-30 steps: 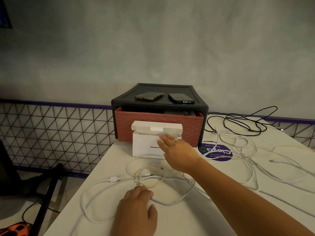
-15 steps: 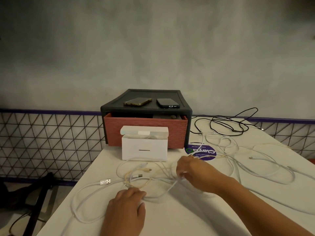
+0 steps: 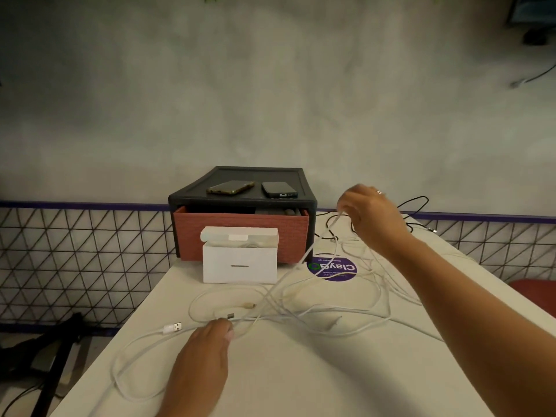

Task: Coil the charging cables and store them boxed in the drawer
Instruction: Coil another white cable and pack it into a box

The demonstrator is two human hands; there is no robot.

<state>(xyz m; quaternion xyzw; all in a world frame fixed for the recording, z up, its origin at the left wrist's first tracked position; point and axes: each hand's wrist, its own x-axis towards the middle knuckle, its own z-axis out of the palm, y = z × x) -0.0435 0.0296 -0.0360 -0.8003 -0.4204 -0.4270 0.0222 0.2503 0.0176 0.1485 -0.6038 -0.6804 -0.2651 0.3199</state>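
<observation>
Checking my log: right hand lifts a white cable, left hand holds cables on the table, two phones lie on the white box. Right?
Not quite: the head view shows the phones on the drawer unit, behind the box. The rest stands.

The drawer unit [image 3: 240, 174] stood at the far end of the surface [image 3: 301, 371], its drawer [image 3: 192, 233] pulled partly out toward me. Two phones lay side by side on the unit's top, one phone [image 3: 230, 187] to the left, the other phone [image 3: 279, 189] to its right. The box [image 3: 239, 266] sat on the surface just before the drawer front. A sticker [image 3: 334, 267] lay right of the box. The cables [image 3: 331, 314] sprawled across the middle and right of the surface, nearer me than the box. My left hand [image 3: 204, 350] held them at the near side, a plug [image 3: 173, 327] just left of it. My right hand [image 3: 373, 215] pinched one strand up in the air, right of the unit. A further cable [image 3: 418, 203] lay behind that hand.
</observation>
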